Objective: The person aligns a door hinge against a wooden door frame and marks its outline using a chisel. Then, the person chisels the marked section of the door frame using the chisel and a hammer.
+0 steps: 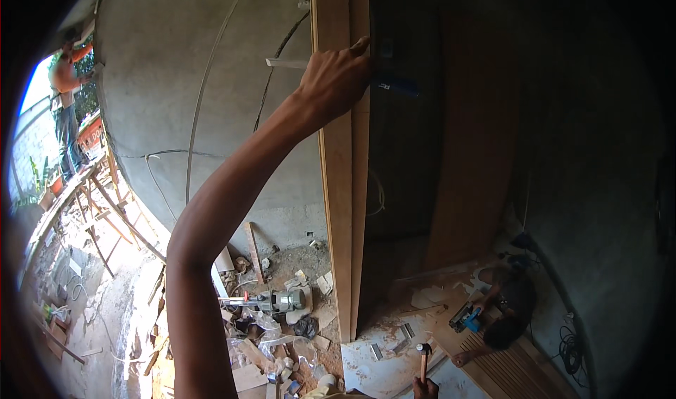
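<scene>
The tall pale wooden door-frame post point(343, 188) stands upright against the grey rendered concrete wall point(176, 82), running from the top edge down to the littered floor point(296, 328). The left hand point(334, 82) is raised high on the post, its fingers point(360, 45) wrapped over the post's edge and pressing a blue-handled tool point(396, 85) against the dark side; the tool's working end is hidden. The right hand point(425, 388), cut off at the lower edge, is clenched on a wooden-handled hammer point(423, 357). Below lie an electric power tool with a grey motor point(278, 302) and crumpled clear plastic wrappers point(278, 339). Another person point(503, 311) crouches in the shadowed room.
</scene>
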A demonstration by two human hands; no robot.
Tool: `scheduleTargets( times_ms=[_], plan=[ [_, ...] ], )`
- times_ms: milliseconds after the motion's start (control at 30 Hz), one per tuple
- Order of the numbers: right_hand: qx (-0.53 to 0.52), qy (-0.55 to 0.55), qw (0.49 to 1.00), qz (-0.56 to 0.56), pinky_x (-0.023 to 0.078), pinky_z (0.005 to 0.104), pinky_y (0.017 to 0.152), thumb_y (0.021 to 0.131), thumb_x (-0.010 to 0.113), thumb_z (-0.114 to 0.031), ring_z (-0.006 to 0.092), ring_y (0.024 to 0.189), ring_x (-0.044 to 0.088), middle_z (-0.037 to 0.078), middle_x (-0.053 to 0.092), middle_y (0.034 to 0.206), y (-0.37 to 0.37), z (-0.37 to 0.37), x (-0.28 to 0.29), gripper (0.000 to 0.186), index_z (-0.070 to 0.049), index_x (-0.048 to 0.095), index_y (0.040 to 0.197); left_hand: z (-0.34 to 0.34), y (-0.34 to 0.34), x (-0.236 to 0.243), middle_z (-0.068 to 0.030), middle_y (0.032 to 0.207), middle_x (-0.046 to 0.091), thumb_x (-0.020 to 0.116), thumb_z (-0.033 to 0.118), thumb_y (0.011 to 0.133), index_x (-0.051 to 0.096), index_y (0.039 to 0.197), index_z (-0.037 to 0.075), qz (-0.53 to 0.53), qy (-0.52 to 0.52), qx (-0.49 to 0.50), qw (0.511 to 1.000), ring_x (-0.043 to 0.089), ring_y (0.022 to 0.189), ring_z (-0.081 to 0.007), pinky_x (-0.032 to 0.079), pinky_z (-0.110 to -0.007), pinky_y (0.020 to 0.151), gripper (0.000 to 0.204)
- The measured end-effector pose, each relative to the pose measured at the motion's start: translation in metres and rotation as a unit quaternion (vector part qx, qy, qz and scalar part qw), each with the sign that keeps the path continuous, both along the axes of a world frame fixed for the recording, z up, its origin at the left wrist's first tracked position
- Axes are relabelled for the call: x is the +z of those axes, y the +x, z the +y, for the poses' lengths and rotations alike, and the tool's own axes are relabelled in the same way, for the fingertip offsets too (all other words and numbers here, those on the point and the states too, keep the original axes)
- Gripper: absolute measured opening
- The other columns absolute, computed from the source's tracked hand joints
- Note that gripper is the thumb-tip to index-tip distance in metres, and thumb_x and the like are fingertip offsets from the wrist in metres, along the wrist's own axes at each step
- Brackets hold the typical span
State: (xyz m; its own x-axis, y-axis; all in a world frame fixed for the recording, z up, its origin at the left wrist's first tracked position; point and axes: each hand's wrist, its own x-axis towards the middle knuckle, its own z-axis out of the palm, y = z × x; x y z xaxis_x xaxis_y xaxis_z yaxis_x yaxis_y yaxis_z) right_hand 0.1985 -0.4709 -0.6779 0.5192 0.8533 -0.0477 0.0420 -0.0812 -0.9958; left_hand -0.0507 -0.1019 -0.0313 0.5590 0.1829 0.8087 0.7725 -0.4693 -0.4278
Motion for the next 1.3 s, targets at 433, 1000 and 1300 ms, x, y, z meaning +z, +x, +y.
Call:
scheduleTargets(
  times_ms=[433, 1000, 1300],
  plan=[
    [0.019, -0.019, 0.992, 0.122, 0.023, 0.0281, 0.045, 0.099, 0.06, -0.041, 0.0073, 0.05, 0.032, -0.007, 0.038, 0.059, -0.006, 0.018, 0.012, 0.037, -0.01, 0.056, 0.078, 0.035, 0.004, -0.032, -0.0172, 0.146, 0.048, 0.066, 0.003, 0.083, 0.063, 0.101, -0.003, 0.001, 0.036, 0.023, 0.999, 0.072, 0.076, -0.0332, 0.058, -0.04, 0.053, 0.019],
    [0.053, -0.095, 0.994, -0.033, 0.04, 0.0335, 0.056, 0.095, 0.067, -0.029, 0.0161, 0.063, 0.05, 0.006, 0.055, 0.074, 0.003, 0.037, -0.007, 0.028, -0.001, 0.065, 0.093, 0.0, 0.064, -0.144, -0.0055, 0.079, 0.069, 0.075, 0.016, 0.082, 0.071, 0.096, 0.011, 0.093, -0.112, -0.152, 0.978, 0.068, 0.065, -0.0235, 0.054, -0.036, 0.059, 0.015],
    [0.014, -0.105, 0.994, -0.026, 0.041, 0.0406, 0.056, 0.091, 0.07, -0.029, 0.0233, 0.056, 0.052, 0.013, 0.055, 0.06, 0.007, 0.028, 0.005, 0.037, 0.003, 0.061, 0.076, -0.013, 0.092, -0.13, -0.005, 0.059, 0.055, 0.073, 0.055, 0.082, 0.056, 0.066, 0.009, 0.074, -0.013, -0.308, 0.948, 0.058, 0.053, -0.0254, 0.049, -0.038, 0.06, 0.052]
  ],
)
